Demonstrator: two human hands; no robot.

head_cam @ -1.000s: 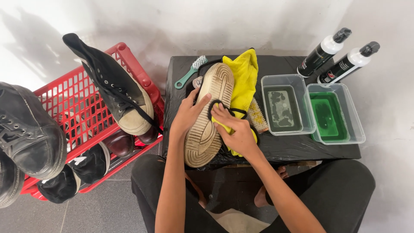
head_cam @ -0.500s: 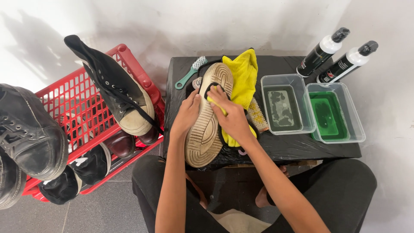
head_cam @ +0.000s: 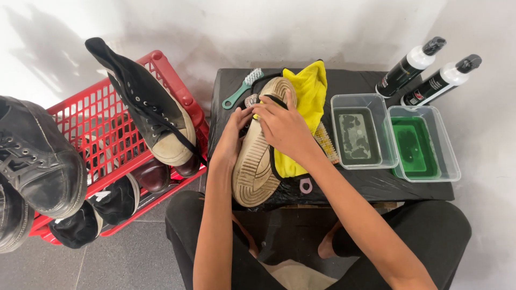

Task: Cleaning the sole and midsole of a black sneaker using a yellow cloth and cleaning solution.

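Red plastic formed the crate (head_cam: 115, 115) at the far left, crowded with dark shoes, a black high-top (head_cam: 148, 115) propped upright against its rim. Right of it stood a black table (head_cam: 376, 185). On the table's left half lay a shoe (head_cam: 257, 161) turned sole-up, heel toward the near edge, toe pointing far. The left hand (head_cam: 234, 134) clasped its left side, fingers curled around the edge to steady it. The right hand (head_cam: 285, 126) lay pressed over the toe end, fingers together on a yellow cloth (head_cam: 309, 88) that spread out beneath and to the right of the shoe. The rubber sole looked stiff and grippy, the shoe light; the firm sidewall at mid-length seemed the surest hold. A green-handled brush (head_cam: 242, 88) lay at the far left corner. Further right sat two clear tubs, one of murky water (head_cam: 357, 134), one of green liquid (head_cam: 422, 145), and beyond them two spray bottles (head_cam: 427, 75).
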